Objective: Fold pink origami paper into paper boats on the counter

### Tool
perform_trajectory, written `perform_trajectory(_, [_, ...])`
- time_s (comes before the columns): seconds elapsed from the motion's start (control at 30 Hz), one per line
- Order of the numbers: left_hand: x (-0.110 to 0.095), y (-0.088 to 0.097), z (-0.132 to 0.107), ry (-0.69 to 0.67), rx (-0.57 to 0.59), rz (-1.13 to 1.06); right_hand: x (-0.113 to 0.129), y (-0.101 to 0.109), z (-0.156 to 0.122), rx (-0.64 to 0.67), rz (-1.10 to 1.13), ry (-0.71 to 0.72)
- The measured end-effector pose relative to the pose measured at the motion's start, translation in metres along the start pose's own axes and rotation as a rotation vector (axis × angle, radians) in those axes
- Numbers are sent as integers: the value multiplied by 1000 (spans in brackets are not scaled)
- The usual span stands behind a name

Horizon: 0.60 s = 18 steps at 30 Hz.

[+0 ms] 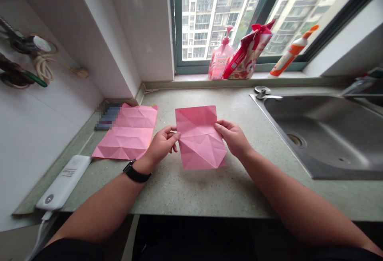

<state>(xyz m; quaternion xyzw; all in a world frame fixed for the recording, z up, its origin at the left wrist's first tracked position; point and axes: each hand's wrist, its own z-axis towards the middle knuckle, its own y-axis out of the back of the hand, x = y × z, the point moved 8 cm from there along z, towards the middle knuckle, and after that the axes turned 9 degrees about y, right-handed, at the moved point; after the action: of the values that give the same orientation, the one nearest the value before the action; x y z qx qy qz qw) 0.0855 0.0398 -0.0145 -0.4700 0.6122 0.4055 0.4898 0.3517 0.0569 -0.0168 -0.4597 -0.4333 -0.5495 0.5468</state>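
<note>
A creased sheet of pink paper (199, 143) is held up over the counter, partly folded, with a corner peeking out at its lower right. My left hand (163, 144) pinches its left edge between thumb and fingers. At the right edge, my right hand (232, 135) grips it the same way, thumb in front. To the left of my left hand lies another creased pink sheet (128, 131), flat on the counter, with a sliver of yellow showing along its right side.
On the speckled counter (191, 197) sit a white power bank (64, 181) with a cable and a blurred dark object (108, 116). A steel sink (332, 133) is at right. The windowsill holds a pink pump bottle (220, 59), a red bag (249, 53) and an orange-white bottle (289, 55).
</note>
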Motion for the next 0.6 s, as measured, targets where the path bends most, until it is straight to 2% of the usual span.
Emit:
perform_trajectory(0.13, [2,1,2,-1,7,1,-10,0,1,26,43,-91])
perform_trajectory(0.4, [0,8,6,-71,-43,-13,-7,-12,-4,151,75,-120])
perform_trajectory(0.5, [-1,7,4,-31,-8,-113,-5,-15,-6,179,117,-126])
perform_trajectory(0.6, [0,-2,1,70,116,-236,-8,-16,-7,184,188,-185])
